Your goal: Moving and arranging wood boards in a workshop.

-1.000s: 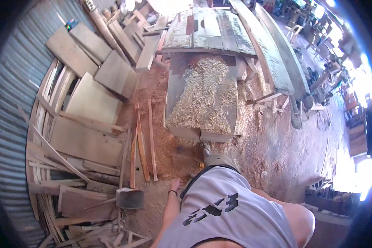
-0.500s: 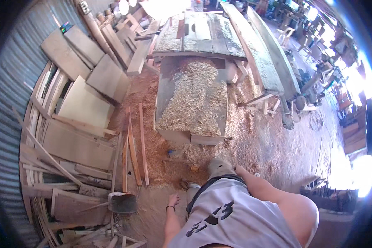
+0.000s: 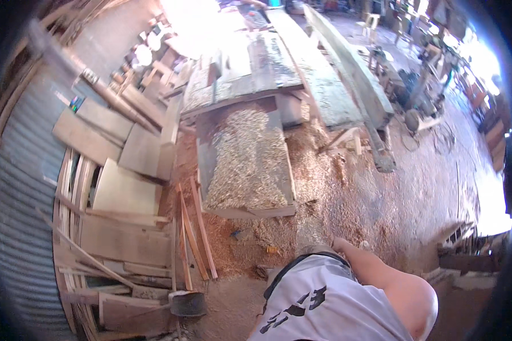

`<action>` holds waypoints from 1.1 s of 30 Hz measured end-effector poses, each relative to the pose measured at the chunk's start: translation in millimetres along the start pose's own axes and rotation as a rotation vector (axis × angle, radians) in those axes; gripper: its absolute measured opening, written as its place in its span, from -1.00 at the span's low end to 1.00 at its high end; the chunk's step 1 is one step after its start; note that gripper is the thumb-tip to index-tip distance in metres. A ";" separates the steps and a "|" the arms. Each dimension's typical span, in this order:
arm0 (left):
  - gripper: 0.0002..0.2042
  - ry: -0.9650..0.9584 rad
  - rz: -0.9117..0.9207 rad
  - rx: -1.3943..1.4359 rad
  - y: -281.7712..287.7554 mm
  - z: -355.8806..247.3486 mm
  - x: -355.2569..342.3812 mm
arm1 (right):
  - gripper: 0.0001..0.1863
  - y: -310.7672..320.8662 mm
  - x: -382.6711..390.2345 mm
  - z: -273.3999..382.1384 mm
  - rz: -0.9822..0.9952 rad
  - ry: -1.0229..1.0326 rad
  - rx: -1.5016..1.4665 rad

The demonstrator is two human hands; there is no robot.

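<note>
My right hand (image 3: pixel 339 246) hangs low at my right side, beside my shorts and grey shirt; its fingers are too small and blurred to read. My left hand is not in view, apparently hidden behind my body. In front of me a low wooden board (image 3: pixel 242 165) is covered with pale wood shavings. Just left of it, thin wooden strips (image 3: pixel 194 238) lie on the sawdust-strewn floor (image 3: pixel 358 210). A small yellow object (image 3: pixel 272 250) lies near my feet.
Wood panels (image 3: pixel 119 193) lean along a corrugated wall (image 3: pixel 14 216) at the left, with a dark scoop (image 3: pixel 189 303) below. Beyond stand a plank-topped table (image 3: pixel 256 62), long planks (image 3: pixel 347 74) and machinery (image 3: pixel 415 91). A partly visible person (image 3: pixel 253 11) is at the back.
The view has tilted up, showing more of the room's far end and top left. My right arm has come into view beside my shirt. My left arm has gone out of view.
</note>
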State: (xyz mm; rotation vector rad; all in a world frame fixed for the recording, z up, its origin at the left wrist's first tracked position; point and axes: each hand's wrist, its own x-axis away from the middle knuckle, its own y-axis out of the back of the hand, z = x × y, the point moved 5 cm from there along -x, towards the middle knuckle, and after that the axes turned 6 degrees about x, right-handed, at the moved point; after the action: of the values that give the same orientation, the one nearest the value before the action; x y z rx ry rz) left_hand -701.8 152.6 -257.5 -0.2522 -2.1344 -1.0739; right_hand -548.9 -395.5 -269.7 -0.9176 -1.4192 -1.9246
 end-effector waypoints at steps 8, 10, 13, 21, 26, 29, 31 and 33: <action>-0.78 -0.134 0.216 -0.104 -30.1 -99.4 -27.7 | -0.70 -16.7 92.6 -74.7 -0.313 -0.388 -0.711; -0.77 -0.161 0.302 -0.074 -39.1 -128.0 -57.6 | -0.71 -37.0 95.6 -90.6 -0.373 -0.377 -0.633; -0.78 -0.139 0.393 0.013 -40.4 -179.5 -93.0 | -0.73 -46.4 103.4 -105.5 -0.443 -0.346 -0.756; -0.85 -0.088 0.479 0.353 -40.2 -405.4 -99.6 | -0.73 -70.0 124.0 -133.1 -0.420 -0.568 -0.968; -0.82 -0.479 0.549 0.232 -78.9 -485.2 -83.2 | -0.73 -102.2 122.7 -134.2 -0.569 -0.640 -0.997; -0.82 -0.466 0.666 0.139 -104.0 -485.0 -76.7 | -0.75 -88.4 142.3 -118.0 -0.614 -0.661 -1.016; -0.82 -0.509 0.719 -0.075 -110.5 -468.2 -79.3 | -0.68 -83.9 153.1 -102.3 -0.451 -0.662 -1.140; -0.79 -0.598 0.850 -0.007 -115.2 -438.0 -103.8 | -0.69 -68.2 157.3 -86.4 -0.492 -0.679 -1.122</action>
State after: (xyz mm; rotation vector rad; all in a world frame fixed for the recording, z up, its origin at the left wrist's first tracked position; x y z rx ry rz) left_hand -454.1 -239.4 -227.9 -1.4781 -2.1308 -0.5181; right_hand -712.8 -467.4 -200.1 -2.0028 -0.7824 -3.0409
